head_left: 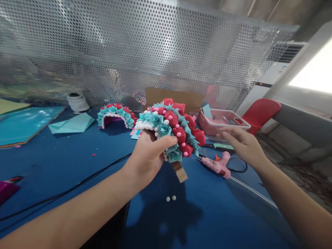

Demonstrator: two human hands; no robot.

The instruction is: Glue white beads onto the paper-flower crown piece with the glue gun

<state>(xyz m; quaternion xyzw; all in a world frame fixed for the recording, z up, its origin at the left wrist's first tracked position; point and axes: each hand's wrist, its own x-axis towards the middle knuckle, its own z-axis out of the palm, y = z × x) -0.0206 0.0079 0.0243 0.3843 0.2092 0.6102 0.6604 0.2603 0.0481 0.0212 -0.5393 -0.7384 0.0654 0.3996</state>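
The person's left hand gripped a flower-covered arch above the middle of the blue table, its thumb pressed along the near side and its other fingers mostly hidden behind. Rows of teal and red folded flowers covered the arch, with pink and white beads among them and a white beaded edge at the left; a brown strip stuck out below.

The right hand hung to the right, fingers loosely bent and apart, with nothing visible in its grasp. It appeared in front of a pink basket; whether they touched could not be told. Below that hand lay a pink glue gun, a clear glue stick running from its rear toward the near right, and a green-handled cutter lay just beyond.

Two white beads sat close together on the near tabletop. Farther left stood a second arch, beside a folded teal paper.
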